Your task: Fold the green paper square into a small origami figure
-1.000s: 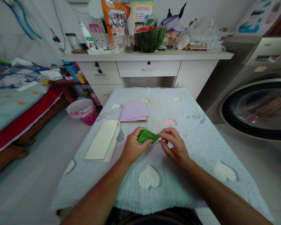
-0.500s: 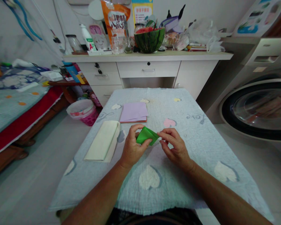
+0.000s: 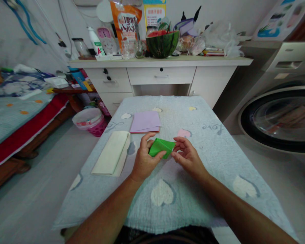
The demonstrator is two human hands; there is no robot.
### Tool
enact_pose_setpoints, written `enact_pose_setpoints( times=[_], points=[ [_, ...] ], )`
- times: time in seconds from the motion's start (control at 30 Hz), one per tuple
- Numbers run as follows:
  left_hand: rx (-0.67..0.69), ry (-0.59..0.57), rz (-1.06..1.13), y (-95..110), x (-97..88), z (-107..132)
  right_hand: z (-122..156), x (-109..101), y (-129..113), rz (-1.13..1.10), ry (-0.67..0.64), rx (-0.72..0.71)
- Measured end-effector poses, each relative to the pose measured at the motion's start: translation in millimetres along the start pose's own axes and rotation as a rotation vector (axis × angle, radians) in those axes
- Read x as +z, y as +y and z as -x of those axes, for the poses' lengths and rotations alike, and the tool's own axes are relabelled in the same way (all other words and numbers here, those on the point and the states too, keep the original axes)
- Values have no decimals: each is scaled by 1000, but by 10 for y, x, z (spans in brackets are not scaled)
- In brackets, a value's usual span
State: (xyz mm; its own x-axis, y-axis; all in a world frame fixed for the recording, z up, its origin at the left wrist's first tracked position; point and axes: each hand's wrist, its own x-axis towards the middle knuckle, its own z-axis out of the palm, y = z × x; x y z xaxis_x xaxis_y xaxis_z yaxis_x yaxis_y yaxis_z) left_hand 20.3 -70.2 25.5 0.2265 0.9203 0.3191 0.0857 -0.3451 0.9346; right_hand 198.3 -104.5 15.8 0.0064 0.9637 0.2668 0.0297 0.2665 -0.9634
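Observation:
A folded piece of green paper (image 3: 160,146) is held up over the table between both hands. My left hand (image 3: 145,159) grips its left side, thumb across the front and fingers behind. At the right corner, my right hand (image 3: 188,156) has its thumb and fingertips around the paper's edge, the fingers curled. Beyond them lies a stack of square coloured paper (image 3: 145,120), purple on top with a red edge below. Left of my left hand rests a folded cream sheet (image 3: 112,152), flat on the cloth.
A pale blue cloth with heart patterns (image 3: 205,203) covers the table. Behind it stands a white cabinet (image 3: 161,73) bearing half a watermelon (image 3: 162,44), bags and jars. A washing machine (image 3: 282,101) is on the right; a pink bin (image 3: 90,122) and a bed (image 3: 20,115) are on the left.
My right hand has turned a little and closed its thumb and fingers around the green paper's right corner. The paper has shifted slightly right, and my left hand keeps its hold.

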Motion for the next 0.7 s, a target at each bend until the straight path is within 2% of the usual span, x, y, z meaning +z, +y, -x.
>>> enact_pose_setpoints(
  times=[0.1,0.17,0.3,0.53,0.6,0.7],
  points=[
    [-22,-7,42,8,18,-4,-28,-4,41,-126,-89,151],
    [-29,-17,68,10,23,-6,-38,-5,45,-159,-99,194],
    [-45,-35,92,-5,19,-8,-43,8,29,-226,-97,209],
    [-81,20,0,-62,0,-9,-35,21,21,-225,-108,203],
    [-99,11,40,-59,-1,-17,-32,18,22,-220,-97,199],
    [-162,-21,238,-50,15,-32,-37,18,32,-261,-47,187]
  ],
)
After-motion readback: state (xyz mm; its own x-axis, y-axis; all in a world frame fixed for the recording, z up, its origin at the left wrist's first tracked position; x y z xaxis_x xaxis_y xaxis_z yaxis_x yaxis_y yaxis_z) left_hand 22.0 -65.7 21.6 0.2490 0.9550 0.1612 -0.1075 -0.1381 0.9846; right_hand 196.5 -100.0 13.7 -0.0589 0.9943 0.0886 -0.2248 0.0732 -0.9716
